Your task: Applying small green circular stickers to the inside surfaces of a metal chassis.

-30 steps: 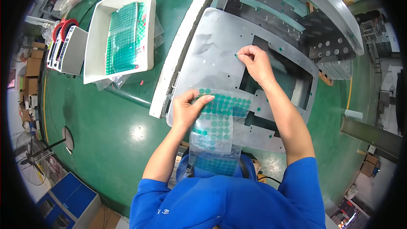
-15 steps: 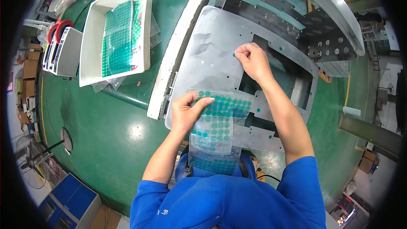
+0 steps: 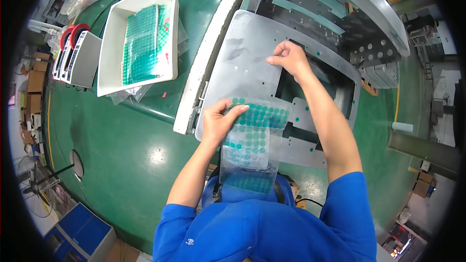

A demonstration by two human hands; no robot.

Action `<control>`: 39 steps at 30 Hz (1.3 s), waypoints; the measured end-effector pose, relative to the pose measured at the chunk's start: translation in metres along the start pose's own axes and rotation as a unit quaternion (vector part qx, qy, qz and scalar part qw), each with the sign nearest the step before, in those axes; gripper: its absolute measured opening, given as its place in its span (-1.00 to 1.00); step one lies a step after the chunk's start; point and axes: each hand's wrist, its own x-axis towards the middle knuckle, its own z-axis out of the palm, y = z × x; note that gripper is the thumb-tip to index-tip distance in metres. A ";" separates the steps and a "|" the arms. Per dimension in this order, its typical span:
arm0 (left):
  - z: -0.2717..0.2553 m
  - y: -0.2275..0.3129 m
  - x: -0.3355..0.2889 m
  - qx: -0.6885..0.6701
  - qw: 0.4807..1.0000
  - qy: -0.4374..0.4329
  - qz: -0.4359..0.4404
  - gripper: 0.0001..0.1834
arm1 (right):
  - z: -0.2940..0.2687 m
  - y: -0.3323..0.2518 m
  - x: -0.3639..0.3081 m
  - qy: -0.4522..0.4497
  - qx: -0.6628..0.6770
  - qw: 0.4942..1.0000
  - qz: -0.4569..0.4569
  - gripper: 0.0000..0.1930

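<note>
My left hand (image 3: 219, 122) is closed on clear sheets of round green stickers (image 3: 262, 115), with the thumb on top near their upper left corner. More sheets (image 3: 248, 182) hang below it toward my lap, some of their dots gone. Over the grey metal panel (image 3: 242, 80), my right hand (image 3: 291, 60) has its thumb stretched out and its forefinger curled slightly away from it. Between those fingertips no sticker shows; the spot under the thumb is hidden. Small green dots (image 3: 297, 119) sit on the panel around its dark rectangular openings.
A white bin (image 3: 104, 75) of green sticker sheets (image 3: 141, 48) stands on the green-topped table at left. White devices with red rings (image 3: 80, 60) are beside it. A perforated dark metal plate (image 3: 310, 14) rises behind the panel. A fan (image 3: 76, 160) stands at lower left.
My right thumb and forefinger have parted; the green dot visible at their tips before is out of sight. The left hand still holds the sheets. The whole view has shifted slightly.
</note>
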 end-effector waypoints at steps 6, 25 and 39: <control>-0.034 0.002 -0.040 0.098 0.993 0.054 0.046 -0.69 | 0.005 0.013 0.007 0.091 -0.070 0.993 0.021 -0.85; -0.083 0.010 -0.037 -0.207 0.918 0.158 0.300 -0.89 | -0.047 -0.083 -0.165 -0.149 -0.265 0.948 -0.090 -0.35; -0.025 0.114 0.161 0.017 0.954 0.195 0.229 -0.67 | -0.165 0.205 -0.099 0.405 0.479 0.776 -0.068 -0.41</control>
